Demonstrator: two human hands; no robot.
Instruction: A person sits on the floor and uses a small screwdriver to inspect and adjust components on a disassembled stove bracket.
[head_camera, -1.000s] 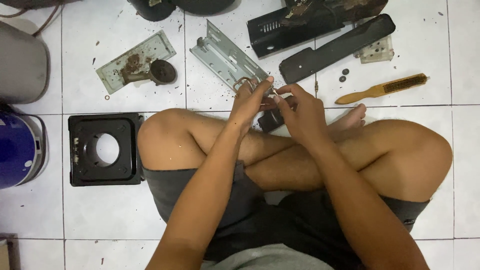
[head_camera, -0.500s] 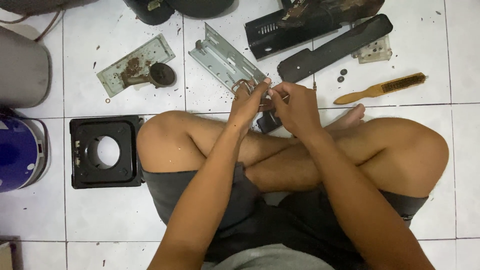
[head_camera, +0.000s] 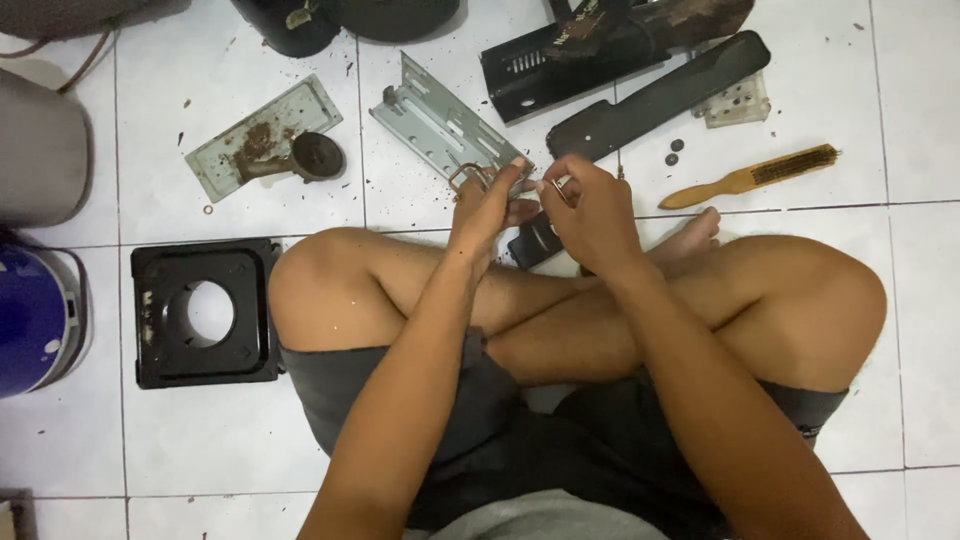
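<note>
From the head camera, a person sits cross-legged on a white tile floor (head_camera: 250, 440). Both hands meet just past the knees.

The left hand (head_camera: 487, 205) has its fingers closed on a small bent metal clip (head_camera: 468, 177), thin and brownish like a wire loop. The clip is up off the floor, right at the near end of a long grey metal bracket (head_camera: 440, 125). That bracket is flat and shiny, with slots and holes in it, and it lies slanted on the tiles.

The right hand (head_camera: 592, 212) is curled, with its fingers pinching something tiny and silvery; what it is cannot be told. The two hands touch each other.

Just beside the right hand, farther out, lies a wire brush (head_camera: 752, 177) with a smooth wooden handle and stiff bristles. A long black bar (head_camera: 660, 97) lies past the hands. To the left sits a black square frame (head_camera: 205, 312) with a round hole in its middle. Above that is a flat grey plate (head_camera: 262, 135) with rusty brown dirt on it. Small dark crumbs dot the tiles.
</note>
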